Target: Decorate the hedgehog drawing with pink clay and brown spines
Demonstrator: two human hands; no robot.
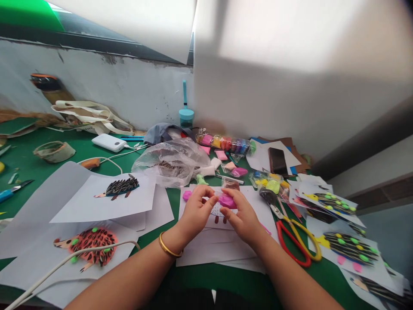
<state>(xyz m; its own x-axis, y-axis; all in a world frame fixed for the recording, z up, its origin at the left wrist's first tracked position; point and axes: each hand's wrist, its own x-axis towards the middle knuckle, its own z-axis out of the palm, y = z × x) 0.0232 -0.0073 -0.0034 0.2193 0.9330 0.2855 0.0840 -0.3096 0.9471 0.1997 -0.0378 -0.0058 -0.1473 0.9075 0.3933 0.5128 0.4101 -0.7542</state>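
Over a white sheet of paper (196, 247) in the middle, my right hand (243, 217) grips a lump of pink modelling clay (227, 201) between thumb and fingers. My left hand (199, 209), with a gold bangle on its wrist, is beside it, thumb and fingertips pinched together. Whatever those left fingertips hold is too small or hidden to make out. Partly covered by my hands, a hedgehog figure with a scale-patterned body (217, 210) and brown legs lies on the sheet. Another pink clay piece (186, 196) rests near the sheet's upper left corner.
Red-and-yellow-handled scissors (298, 241) lie right of the sheet. Seed-covered hedgehog pictures lie left (122, 187) and right (350, 247). Behind are a plastic bag (174, 159), colourful clay packs (226, 143) and a phone (277, 161). A white cable (80, 254) crosses the left side.
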